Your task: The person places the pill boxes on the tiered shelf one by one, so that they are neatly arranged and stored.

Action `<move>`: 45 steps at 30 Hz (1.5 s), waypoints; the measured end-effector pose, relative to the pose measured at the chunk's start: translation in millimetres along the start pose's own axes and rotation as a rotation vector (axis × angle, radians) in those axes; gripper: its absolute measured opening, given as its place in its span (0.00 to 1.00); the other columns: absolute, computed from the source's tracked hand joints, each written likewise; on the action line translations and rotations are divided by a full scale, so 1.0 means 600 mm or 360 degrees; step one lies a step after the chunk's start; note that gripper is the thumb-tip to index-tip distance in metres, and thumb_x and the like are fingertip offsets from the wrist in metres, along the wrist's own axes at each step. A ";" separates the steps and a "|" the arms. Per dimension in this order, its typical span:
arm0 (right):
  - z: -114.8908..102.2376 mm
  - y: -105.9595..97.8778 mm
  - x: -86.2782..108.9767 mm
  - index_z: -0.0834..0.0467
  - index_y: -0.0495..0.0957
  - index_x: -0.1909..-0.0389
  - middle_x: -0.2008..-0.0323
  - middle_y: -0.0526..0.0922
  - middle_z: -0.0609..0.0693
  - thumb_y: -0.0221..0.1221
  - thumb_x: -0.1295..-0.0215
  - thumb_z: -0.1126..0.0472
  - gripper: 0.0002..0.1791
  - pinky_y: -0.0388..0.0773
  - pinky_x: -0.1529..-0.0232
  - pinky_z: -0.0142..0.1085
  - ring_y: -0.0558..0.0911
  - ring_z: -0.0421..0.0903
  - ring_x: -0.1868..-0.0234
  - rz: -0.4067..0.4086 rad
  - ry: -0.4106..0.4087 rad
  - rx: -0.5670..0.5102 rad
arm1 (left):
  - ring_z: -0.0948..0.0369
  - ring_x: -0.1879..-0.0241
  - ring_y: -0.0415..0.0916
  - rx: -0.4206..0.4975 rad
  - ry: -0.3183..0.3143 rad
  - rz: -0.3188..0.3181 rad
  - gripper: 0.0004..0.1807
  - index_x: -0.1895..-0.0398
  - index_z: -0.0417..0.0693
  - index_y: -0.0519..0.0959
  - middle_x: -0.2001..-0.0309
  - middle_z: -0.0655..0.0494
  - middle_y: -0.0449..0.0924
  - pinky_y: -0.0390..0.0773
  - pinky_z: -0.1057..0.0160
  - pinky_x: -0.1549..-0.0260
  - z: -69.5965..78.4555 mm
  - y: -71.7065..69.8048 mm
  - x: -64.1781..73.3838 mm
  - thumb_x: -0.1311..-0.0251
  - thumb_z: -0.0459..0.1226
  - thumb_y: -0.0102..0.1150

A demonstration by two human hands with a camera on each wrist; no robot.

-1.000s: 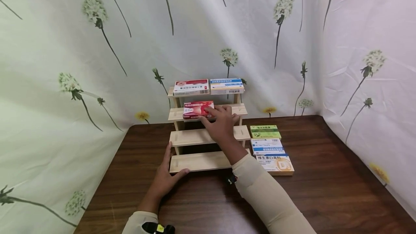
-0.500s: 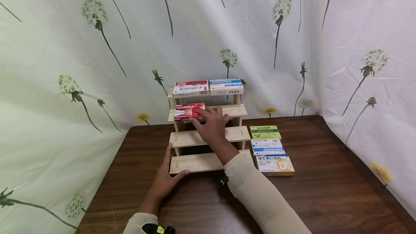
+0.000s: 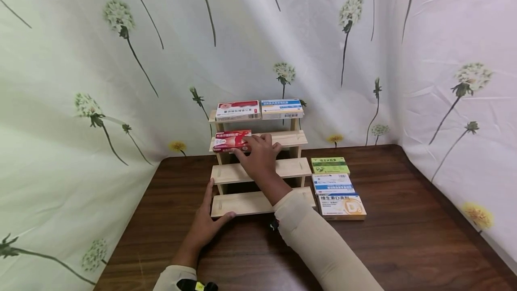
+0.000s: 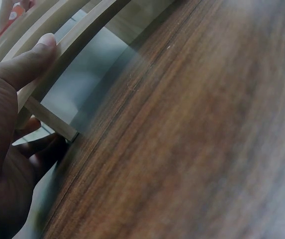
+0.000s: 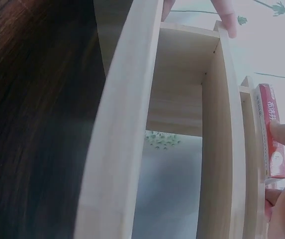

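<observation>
On the left end of the second step from the top of a wooden stepped rack (image 3: 260, 170) lies a red medicine box (image 3: 228, 139). My right hand (image 3: 260, 154) holds it by its right end; in the right wrist view the thumb presses the face of the red medicine box (image 5: 267, 124). My left hand (image 3: 203, 219) grips the rack's lower left corner, thumb on the front edge of the bottom step and fingers along the side. In the left wrist view, the fingertips of the left hand (image 4: 13, 124) are partly hidden behind the rack.
The top step carries a white-and-red medicine box (image 3: 237, 110) and a white-and-blue one (image 3: 282, 108) side by side. Right of the rack, a green box (image 3: 330, 165), a blue-and-white box (image 3: 333, 184) and a vitamin D box (image 3: 342, 205) lie on the dark wooden table (image 3: 404, 228).
My right hand has moved the red medicine box leftward along the second step to its left end. The left hand keeps its grip on the rack's corner.
</observation>
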State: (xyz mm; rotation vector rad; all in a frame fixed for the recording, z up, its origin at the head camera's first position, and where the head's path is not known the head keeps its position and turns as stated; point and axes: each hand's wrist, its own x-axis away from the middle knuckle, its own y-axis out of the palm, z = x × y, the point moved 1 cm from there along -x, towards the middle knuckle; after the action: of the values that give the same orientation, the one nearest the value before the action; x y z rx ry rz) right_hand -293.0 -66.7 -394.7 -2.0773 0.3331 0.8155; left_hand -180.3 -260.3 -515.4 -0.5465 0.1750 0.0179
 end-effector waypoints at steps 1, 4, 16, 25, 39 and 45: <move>-0.001 0.000 0.000 0.50 0.88 0.40 0.41 0.92 0.49 0.73 0.33 0.35 0.30 0.68 0.44 0.64 0.80 0.53 0.41 -0.0009 0.0015 0.0009 | 0.37 0.13 0.51 0.0000 0.0010 0.0004 0.68 0.09 0.76 0.35 0.09 0.45 0.44 0.58 0.28 0.21 0.000 0.000 0.000 0.36 0.50 0.80; -0.004 -0.001 -0.001 0.52 0.86 0.40 0.43 0.93 0.49 0.74 0.34 0.35 0.31 0.67 0.45 0.63 0.80 0.52 0.42 -0.0025 0.0057 0.0019 | 0.37 0.14 0.54 -0.0007 0.0028 0.0020 0.68 0.09 0.75 0.35 0.10 0.43 0.46 0.60 0.28 0.22 -0.002 0.000 0.002 0.37 0.49 0.81; 0.008 -0.006 0.004 0.55 0.79 0.38 0.48 0.88 0.54 0.76 0.40 0.31 0.41 0.67 0.45 0.61 0.81 0.55 0.42 0.0014 0.0077 0.0055 | 0.37 0.15 0.57 0.0000 0.0032 0.0040 0.68 0.09 0.79 0.36 0.11 0.42 0.48 0.60 0.29 0.23 -0.006 0.002 0.001 0.37 0.50 0.80; 0.029 -0.011 0.011 0.54 0.80 0.35 0.44 0.90 0.51 0.78 0.40 0.34 0.40 0.63 0.42 0.65 0.80 0.56 0.38 0.0085 0.0050 -0.0007 | 0.36 0.16 0.58 0.0004 0.0068 0.0037 0.68 0.09 0.75 0.35 0.11 0.39 0.50 0.62 0.29 0.23 -0.003 0.002 0.000 0.36 0.48 0.81; 0.063 -0.038 0.024 0.53 0.84 0.38 0.36 0.88 0.53 0.76 0.38 0.34 0.35 0.62 0.39 0.74 0.79 0.58 0.36 0.0148 0.0010 -0.0080 | 0.44 0.26 0.76 0.0043 0.0069 0.0021 0.68 0.09 0.75 0.34 0.18 0.37 0.67 0.72 0.39 0.29 -0.002 0.005 -0.001 0.35 0.45 0.80; 0.073 -0.054 0.032 0.54 0.84 0.38 0.36 0.87 0.55 0.77 0.37 0.36 0.35 0.61 0.39 0.73 0.77 0.60 0.35 0.0083 0.0058 -0.0082 | 0.46 0.27 0.77 0.0034 0.0073 0.0024 0.68 0.09 0.74 0.35 0.19 0.38 0.68 0.75 0.48 0.31 0.000 0.004 0.001 0.35 0.45 0.80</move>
State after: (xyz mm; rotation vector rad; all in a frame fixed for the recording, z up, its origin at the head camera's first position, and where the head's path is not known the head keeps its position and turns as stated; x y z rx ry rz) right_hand -281.3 -11.2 -405.5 -2.1414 0.3913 0.8256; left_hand -180.0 -258.1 -516.7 -0.5248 0.2238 0.0184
